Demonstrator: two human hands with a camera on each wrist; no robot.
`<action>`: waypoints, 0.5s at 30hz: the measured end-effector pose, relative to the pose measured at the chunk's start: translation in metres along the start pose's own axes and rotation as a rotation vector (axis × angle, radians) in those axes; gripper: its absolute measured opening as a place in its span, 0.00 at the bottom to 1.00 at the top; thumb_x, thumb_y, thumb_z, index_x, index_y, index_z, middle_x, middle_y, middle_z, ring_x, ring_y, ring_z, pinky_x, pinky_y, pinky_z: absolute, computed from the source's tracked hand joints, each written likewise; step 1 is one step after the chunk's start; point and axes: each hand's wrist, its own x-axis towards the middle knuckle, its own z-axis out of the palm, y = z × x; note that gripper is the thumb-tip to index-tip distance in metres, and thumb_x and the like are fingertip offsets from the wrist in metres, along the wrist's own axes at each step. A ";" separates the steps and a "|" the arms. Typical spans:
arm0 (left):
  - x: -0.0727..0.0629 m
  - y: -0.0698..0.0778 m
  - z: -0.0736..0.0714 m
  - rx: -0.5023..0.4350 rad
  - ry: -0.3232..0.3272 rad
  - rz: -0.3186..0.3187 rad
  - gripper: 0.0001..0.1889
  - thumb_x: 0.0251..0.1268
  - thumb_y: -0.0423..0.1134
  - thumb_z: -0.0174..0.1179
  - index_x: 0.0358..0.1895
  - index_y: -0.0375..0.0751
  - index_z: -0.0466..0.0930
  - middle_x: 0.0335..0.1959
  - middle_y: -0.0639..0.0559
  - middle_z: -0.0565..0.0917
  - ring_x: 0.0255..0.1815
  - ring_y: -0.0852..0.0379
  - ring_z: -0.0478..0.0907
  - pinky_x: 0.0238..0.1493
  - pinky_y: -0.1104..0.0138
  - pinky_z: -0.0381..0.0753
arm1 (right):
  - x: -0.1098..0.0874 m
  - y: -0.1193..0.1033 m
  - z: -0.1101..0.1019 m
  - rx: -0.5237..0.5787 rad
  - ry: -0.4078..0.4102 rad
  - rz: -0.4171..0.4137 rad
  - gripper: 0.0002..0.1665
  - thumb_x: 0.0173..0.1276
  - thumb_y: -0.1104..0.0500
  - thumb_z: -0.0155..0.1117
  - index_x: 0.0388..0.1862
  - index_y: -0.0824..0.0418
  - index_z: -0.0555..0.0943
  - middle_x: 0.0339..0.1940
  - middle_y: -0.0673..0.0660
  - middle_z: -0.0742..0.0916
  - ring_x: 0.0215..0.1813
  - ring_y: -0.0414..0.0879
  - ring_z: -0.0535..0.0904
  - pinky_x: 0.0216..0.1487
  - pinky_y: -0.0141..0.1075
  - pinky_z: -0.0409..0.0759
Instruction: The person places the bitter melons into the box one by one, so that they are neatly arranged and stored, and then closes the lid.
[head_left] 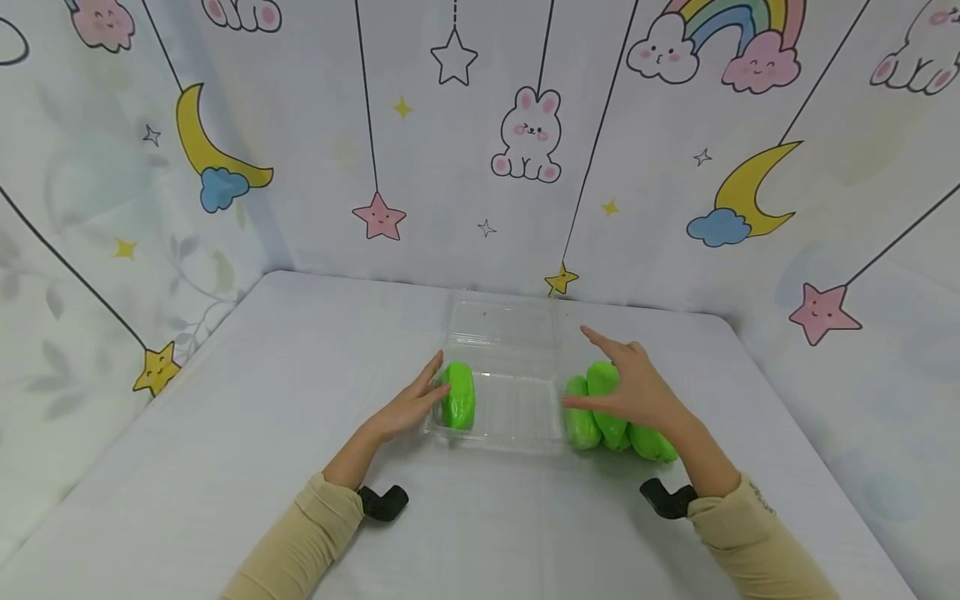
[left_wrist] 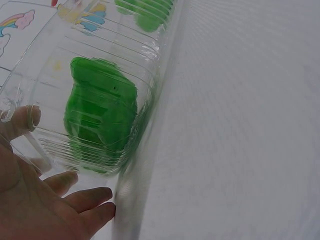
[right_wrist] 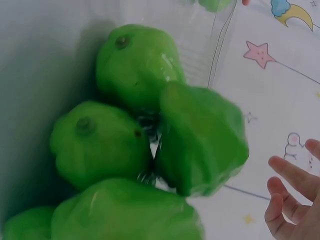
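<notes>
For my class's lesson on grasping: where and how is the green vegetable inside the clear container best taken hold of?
Probably across the middle, from above, slightly right. In the head view, the green vegetable is elongated, lying front to back; the clear container is open above it, its left wall is close, and bare floor on the right leaves room.

Looking around from here, I can't read any words, labels, brands, numbers or signs anywhere.
</notes>
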 end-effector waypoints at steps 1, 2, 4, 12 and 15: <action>0.000 0.000 0.000 0.000 -0.001 -0.001 0.35 0.73 0.48 0.40 0.73 0.46 0.32 0.74 0.47 0.37 0.71 0.39 0.43 0.66 0.47 0.44 | -0.001 0.002 -0.001 -0.001 0.001 -0.001 0.61 0.41 0.30 0.69 0.72 0.47 0.55 0.65 0.57 0.69 0.53 0.56 0.63 0.46 0.55 0.71; 0.000 0.001 0.000 0.000 -0.001 -0.003 0.35 0.73 0.48 0.41 0.73 0.47 0.32 0.74 0.47 0.37 0.71 0.40 0.43 0.67 0.47 0.44 | -0.003 0.004 -0.002 0.001 0.003 0.000 0.61 0.41 0.31 0.70 0.72 0.47 0.55 0.65 0.57 0.69 0.52 0.55 0.63 0.45 0.54 0.71; -0.001 0.001 0.000 0.001 -0.002 -0.004 0.35 0.73 0.48 0.41 0.73 0.47 0.32 0.74 0.48 0.37 0.71 0.40 0.42 0.67 0.47 0.44 | -0.006 0.008 -0.004 -0.001 0.005 -0.002 0.61 0.42 0.32 0.71 0.72 0.47 0.55 0.64 0.57 0.70 0.50 0.54 0.64 0.43 0.53 0.71; 0.000 -0.001 0.000 -0.011 -0.002 0.001 0.35 0.73 0.48 0.41 0.73 0.46 0.32 0.74 0.47 0.37 0.71 0.40 0.41 0.67 0.47 0.44 | -0.014 0.026 -0.009 -0.028 0.012 -0.007 0.61 0.43 0.35 0.72 0.73 0.48 0.54 0.65 0.58 0.69 0.49 0.53 0.63 0.40 0.50 0.71; 0.000 -0.001 0.000 -0.014 -0.005 0.003 0.35 0.73 0.48 0.40 0.73 0.46 0.31 0.74 0.46 0.37 0.71 0.40 0.40 0.67 0.46 0.43 | -0.017 0.031 -0.012 -0.022 0.014 -0.004 0.61 0.42 0.35 0.72 0.73 0.48 0.54 0.64 0.58 0.69 0.49 0.54 0.63 0.39 0.49 0.69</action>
